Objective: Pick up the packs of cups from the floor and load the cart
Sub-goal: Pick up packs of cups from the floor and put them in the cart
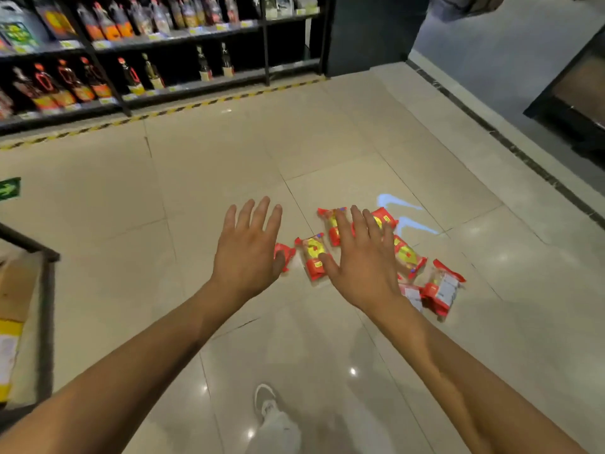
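Several red packs lay scattered on the floor, none lifted yet. The left hand and right hand hovered above them, fingers straight, spread, holding nothing. The cart stood at left; every visible pack probably remained to load

A single view, worn on the person's head well above the tiled floor, faces forward and steeply down, so the person's own shoe shows at the bottom edge. Both forearms run up from the lower corners to the left hand and right hand near the centre, close to the lens, with the packs of cups lying farther off behind them. The wide angle takes in shelving along the top left and a dark frame at the left margin
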`<state>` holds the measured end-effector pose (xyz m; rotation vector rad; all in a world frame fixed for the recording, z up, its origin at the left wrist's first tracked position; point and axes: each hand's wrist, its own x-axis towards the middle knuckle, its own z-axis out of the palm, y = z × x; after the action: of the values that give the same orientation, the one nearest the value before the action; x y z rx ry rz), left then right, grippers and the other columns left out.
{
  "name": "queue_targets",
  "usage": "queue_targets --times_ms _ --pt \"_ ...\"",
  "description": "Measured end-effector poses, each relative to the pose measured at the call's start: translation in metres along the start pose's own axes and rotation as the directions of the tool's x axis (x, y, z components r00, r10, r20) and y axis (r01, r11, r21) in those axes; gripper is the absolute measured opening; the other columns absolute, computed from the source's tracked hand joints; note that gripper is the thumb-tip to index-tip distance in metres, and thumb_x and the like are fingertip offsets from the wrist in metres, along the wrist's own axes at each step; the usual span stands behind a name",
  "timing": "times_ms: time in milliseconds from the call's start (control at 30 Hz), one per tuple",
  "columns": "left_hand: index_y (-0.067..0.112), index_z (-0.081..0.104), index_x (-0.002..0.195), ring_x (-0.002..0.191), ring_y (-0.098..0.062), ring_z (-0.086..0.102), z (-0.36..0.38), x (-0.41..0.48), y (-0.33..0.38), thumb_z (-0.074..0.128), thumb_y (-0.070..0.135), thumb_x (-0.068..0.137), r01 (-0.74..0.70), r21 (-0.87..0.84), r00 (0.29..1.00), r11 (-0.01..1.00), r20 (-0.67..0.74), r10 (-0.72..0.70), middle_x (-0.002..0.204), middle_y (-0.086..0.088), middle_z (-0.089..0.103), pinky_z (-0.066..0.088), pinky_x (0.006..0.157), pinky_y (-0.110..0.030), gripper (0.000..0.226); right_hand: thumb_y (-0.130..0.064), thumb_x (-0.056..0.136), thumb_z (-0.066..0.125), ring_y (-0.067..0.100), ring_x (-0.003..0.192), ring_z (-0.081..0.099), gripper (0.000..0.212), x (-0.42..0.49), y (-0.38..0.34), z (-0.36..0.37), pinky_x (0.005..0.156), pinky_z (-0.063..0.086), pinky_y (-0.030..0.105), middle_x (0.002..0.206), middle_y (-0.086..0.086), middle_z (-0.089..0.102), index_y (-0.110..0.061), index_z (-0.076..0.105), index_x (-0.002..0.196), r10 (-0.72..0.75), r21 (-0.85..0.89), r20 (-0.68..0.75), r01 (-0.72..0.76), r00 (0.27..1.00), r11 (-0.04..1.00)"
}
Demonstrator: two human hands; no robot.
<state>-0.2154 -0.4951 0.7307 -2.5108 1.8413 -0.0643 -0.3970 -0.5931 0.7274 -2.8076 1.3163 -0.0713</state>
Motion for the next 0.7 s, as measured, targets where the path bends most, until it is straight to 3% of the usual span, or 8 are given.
queue_targets --times_ms 167,367,533,700 --pt "0.007 0.038 0.155 0.147 -0.042 0.036 0.043 0.095 -0.031 0.053 0.048 0.092 -0.04 -0.042 0.998 0.998 0.037 0.042 0.162 -0.02 0.037 0.023 0.121 -0.059 0.076 -0.058 0.097 0.039 0.034 0.154 0.022 0.079 0.092 0.002 0.042 0.122 0.013 0.057 0.167 0.015 0.027 -0.016 0.02 0.162 0.03 -0.014 0.038 -0.029 0.999 0.999" --pt "0.01 0.032 0.157 0.148 -0.04 0.033 0.152 0.226 -0.058 0.051 0.049 0.093 -0.111 0.022 0.983 0.994 0.148 0.106 0.163 -0.018 0.033 0.022 0.122 -0.056 0.078 -0.059 0.099 0.038 0.035 0.154 0.022 0.077 0.218 0.036 0.153 0.123 0.015 0.056 0.167 0.016 0.025 -0.016 0.024 0.161 0.104 0.061 0.124 -0.112 0.987 0.992" --pt "0.012 0.024 0.159 0.15 -0.037 0.029 0.295 0.333 -0.08 0.048 0.051 0.095 -0.121 0.095 0.946 0.988 0.312 0.086 0.166 -0.014 0.027 0.019 0.123 -0.053 0.078 -0.058 0.1 0.034 0.033 0.153 0.022 0.073 0.309 0.076 0.293 0.123 0.015 0.052 0.167 0.014 0.025 -0.018 0.024 0.161 0.12 0.062 0.271 -0.142 0.955 0.988" --pt "0.012 0.019 0.159 0.151 -0.037 0.024 0.465 0.401 -0.088 0.053 0.046 0.094 -0.13 0.125 0.879 0.984 0.474 0.056 0.166 -0.014 0.023 0.017 0.123 -0.052 0.081 -0.056 0.098 0.045 0.035 0.153 0.022 0.078 0.355 0.104 0.458 0.123 0.015 0.054 0.167 0.014 0.025 -0.019 0.017 0.162 0.135 0.022 0.447 -0.162 0.884 0.987"
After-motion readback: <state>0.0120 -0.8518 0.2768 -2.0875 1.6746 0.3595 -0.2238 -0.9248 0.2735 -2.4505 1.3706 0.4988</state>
